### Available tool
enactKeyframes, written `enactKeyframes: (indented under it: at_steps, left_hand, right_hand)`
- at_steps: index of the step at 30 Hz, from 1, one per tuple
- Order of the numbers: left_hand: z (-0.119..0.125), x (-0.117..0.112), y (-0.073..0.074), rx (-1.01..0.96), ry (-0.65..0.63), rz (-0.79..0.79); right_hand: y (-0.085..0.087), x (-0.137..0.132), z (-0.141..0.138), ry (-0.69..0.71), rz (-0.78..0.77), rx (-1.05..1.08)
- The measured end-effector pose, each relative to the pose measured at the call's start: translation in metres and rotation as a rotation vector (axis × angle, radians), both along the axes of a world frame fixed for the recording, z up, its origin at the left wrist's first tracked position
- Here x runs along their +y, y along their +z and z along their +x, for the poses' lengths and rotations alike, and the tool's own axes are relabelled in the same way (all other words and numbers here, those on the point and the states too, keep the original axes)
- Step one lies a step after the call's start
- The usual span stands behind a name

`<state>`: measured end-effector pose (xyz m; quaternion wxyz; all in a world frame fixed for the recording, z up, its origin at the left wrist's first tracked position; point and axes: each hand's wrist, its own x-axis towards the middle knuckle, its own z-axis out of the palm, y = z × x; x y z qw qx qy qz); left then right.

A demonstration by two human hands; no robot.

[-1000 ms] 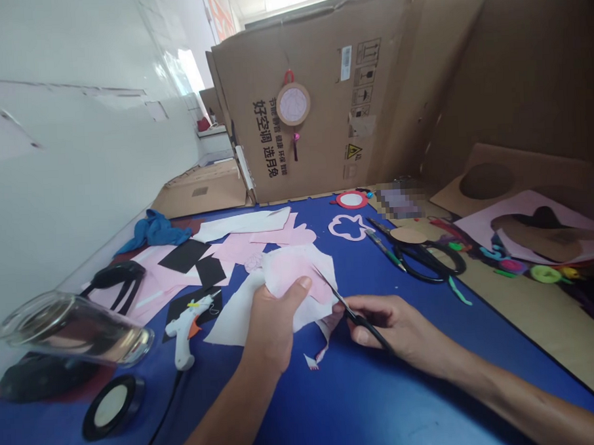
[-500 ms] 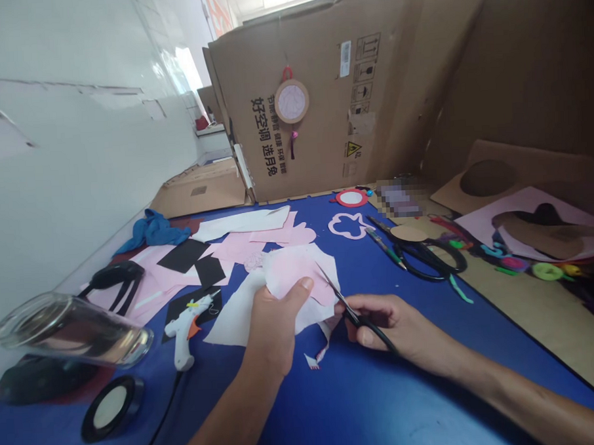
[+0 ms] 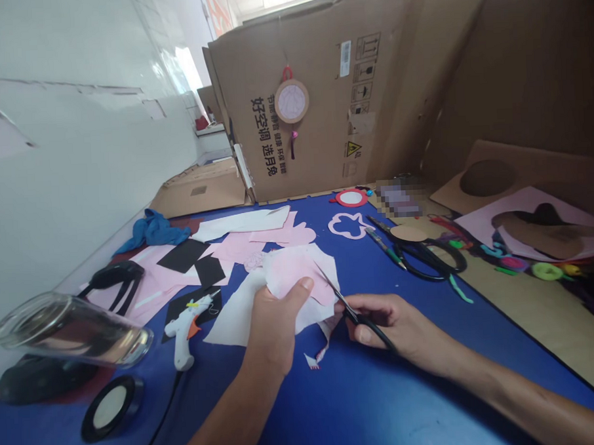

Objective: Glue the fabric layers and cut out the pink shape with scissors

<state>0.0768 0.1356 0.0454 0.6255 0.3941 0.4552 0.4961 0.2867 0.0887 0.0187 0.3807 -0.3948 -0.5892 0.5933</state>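
My left hand pinches a white sheet with a pink shape on it, thumb on top and fingers hidden beneath. In my right hand is a pair of black-handled scissors, their blades lying across the right part of the pink area. A narrow cut strip hangs below the sheet's right edge, near the scissors. Under my left wrist a larger white piece lies on the blue table. Pink paper pieces and black squares lie behind my left hand.
At left are a glue gun, a glass cup and a round black-rimmed object. Larger scissors, a pencil and a pink flower outline lie at right. A cardboard box stands behind.
Almost nothing differs. The scissors and both hands stay in nearly the same place on the sheet.
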Motion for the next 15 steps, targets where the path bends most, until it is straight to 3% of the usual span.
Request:
enactKeyframes:
  at_steps: [15]
  left_hand:
    - [0.0012,0.0015,-0.0009,-0.017,0.016,-0.021]
  right_hand:
    - [0.0033,-0.0002,-0.0013,-0.016,0.006,-0.028]
